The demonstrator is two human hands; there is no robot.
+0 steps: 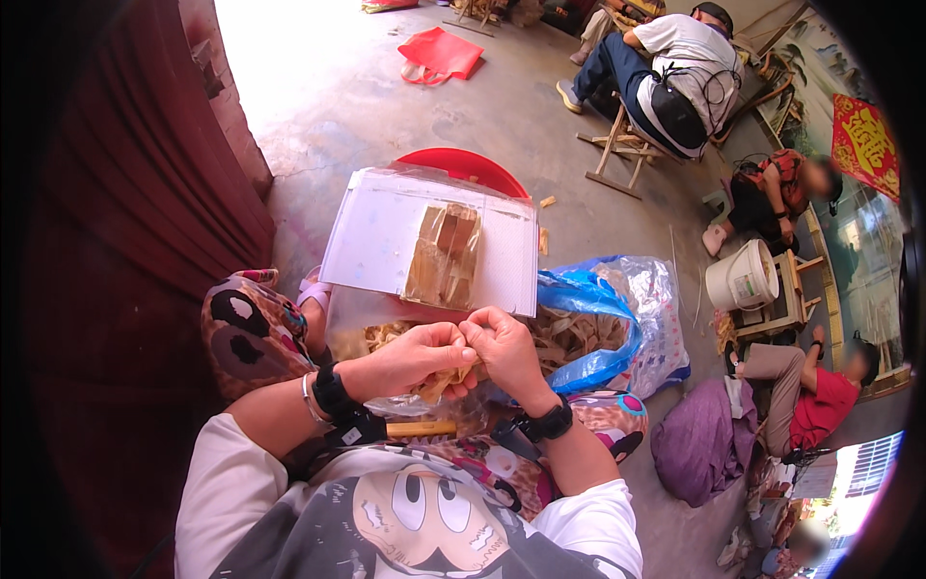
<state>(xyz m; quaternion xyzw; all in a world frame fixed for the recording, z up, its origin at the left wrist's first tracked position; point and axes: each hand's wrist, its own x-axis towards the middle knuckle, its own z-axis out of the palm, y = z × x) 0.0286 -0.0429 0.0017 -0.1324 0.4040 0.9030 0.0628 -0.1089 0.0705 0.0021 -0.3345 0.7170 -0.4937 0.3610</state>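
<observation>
My left hand (pixel 424 357) and my right hand (pixel 506 355) meet in front of me, fingers pinched together on a thin, crumpled tan strip (pixel 442 388). Its lower part hangs below my fingers; the pinched end is hidden. Just beyond my fingertips lies a white board (pixel 371 236), carrying a tan and brown block-shaped bundle (pixel 446 256) under what looks like clear film. To the right of my right hand, loose tan strips (pixel 577 338) fill a blue and white plastic bag (pixel 632 338). More tan strips (pixel 384 334) show under the board's near edge, beside my left hand.
A red round basin or stool top (pixel 473 166) sits under the board. Near my lap is a yellow wooden handle (pixel 422 428). A red bag (pixel 439 55) lies on the floor. At right are a seated person (pixel 680 72), a white bucket (pixel 743 277) and a purple sack (pixel 702 442).
</observation>
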